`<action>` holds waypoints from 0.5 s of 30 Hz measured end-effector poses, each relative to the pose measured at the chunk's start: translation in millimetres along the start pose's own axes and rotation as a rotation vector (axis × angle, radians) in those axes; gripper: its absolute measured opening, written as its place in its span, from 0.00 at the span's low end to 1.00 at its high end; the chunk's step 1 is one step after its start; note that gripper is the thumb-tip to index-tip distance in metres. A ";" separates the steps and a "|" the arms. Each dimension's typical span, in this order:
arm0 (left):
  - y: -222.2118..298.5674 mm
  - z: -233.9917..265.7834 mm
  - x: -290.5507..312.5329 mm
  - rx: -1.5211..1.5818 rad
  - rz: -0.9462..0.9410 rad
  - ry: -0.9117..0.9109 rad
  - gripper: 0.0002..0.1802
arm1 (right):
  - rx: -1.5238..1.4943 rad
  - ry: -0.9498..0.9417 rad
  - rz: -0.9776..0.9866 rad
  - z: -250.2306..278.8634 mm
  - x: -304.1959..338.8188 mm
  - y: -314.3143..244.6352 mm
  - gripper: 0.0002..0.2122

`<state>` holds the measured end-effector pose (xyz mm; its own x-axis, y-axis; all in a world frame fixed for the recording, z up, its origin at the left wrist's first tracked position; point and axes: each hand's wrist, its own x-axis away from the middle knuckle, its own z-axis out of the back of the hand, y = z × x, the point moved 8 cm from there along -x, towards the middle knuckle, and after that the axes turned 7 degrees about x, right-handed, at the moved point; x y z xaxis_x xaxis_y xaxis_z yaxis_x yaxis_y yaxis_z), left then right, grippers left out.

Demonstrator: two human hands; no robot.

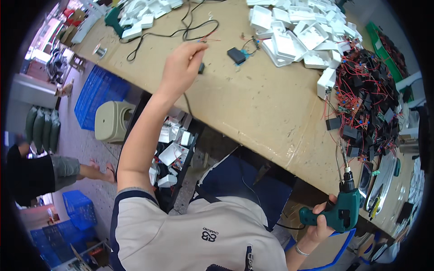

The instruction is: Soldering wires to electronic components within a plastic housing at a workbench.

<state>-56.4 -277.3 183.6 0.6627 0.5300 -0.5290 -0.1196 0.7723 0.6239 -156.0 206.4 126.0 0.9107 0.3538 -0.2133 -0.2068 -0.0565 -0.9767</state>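
Your right hand [322, 226] grasps the green soldering gun [348, 211], lower right | axis near-vertical, pointing up | your left hand [181, 65] curls, upper middle; cannot tell its hold | wired black boxes [349, 132] beside gun's upper end

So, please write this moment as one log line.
left hand: at red wires, grip unclear; right hand: holding green soldering gun; table: white cases, black box

"Where does this view look from?"
"The wearer's head, over the pale short-sleeved shirt [181, 239] at lower centre."
"Facing which way?"
"Down and forward, across the surface [253, 104] slanting from upper left to lower right."
"How near?"
"Close above; its fisheye reaches floor [74, 144] at left."
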 end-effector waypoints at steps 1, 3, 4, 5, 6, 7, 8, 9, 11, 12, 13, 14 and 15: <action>-2.2 -14.1 -18.5 0.030 0.001 -0.004 0.09 | 0.011 0.009 -0.015 1.0 -0.1 0.2 0.32; 1.5 -44.6 -49.7 0.077 -0.013 -0.020 0.10 | 0.015 0.042 -0.038 1.9 -1.3 0.5 0.32; 7.6 -70.5 -62.6 0.051 -0.033 -0.140 0.13 | 0.017 0.055 -0.065 2.1 -1.6 2.0 0.32; 14.3 -95.8 -70.6 0.023 -0.052 -0.257 0.16 | 0.026 0.076 -0.062 2.1 -1.8 0.5 0.32; 19.8 -116.1 -76.0 0.038 -0.064 -0.266 0.16 | 0.014 0.089 -0.080 0.2 -1.7 0.4 0.32; 29.7 -137.0 -77.9 -0.038 -0.147 -0.282 0.21 | 0.000 0.099 -0.098 -1.2 -1.9 0.4 0.32; 36.9 -150.6 -79.8 -0.114 -0.228 -0.294 0.27 | 0.007 0.111 -0.095 -1.4 -1.8 -1.0 0.32; 36.2 -156.3 -85.1 -0.104 -0.235 -0.297 0.27 | 0.010 0.103 -0.095 -2.9 -1.7 -1.9 0.32; 46.8 -187.4 -80.4 -0.510 -0.541 -0.535 0.37 | 0.020 0.109 -0.094 -2.3 -1.1 -2.7 0.32; 48.1 -192.4 -80.9 -0.549 -0.604 -0.578 0.38 | -0.011 0.120 -0.091 -1.2 -0.7 -2.5 0.31; 49.7 -194.3 -84.9 -0.544 -0.612 -0.581 0.38 | -0.046 0.131 -0.091 -0.5 0.0 -1.8 0.30; 52.9 -198.0 -85.7 -0.597 -0.684 -0.593 0.37 | -0.045 0.139 -0.091 0.0 0.5 -2.0 0.30; 55.0 -200.9 -86.1 -0.652 -0.754 -0.604 0.36 | -0.013 0.130 -0.116 -0.8 0.8 -0.5 0.31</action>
<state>-268.5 -210.2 147.9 0.9510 -0.2580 -0.1703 0.2143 0.9472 -0.2386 -154.9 206.0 126.3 0.9670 0.2346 -0.0993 -0.0936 -0.0351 -0.9950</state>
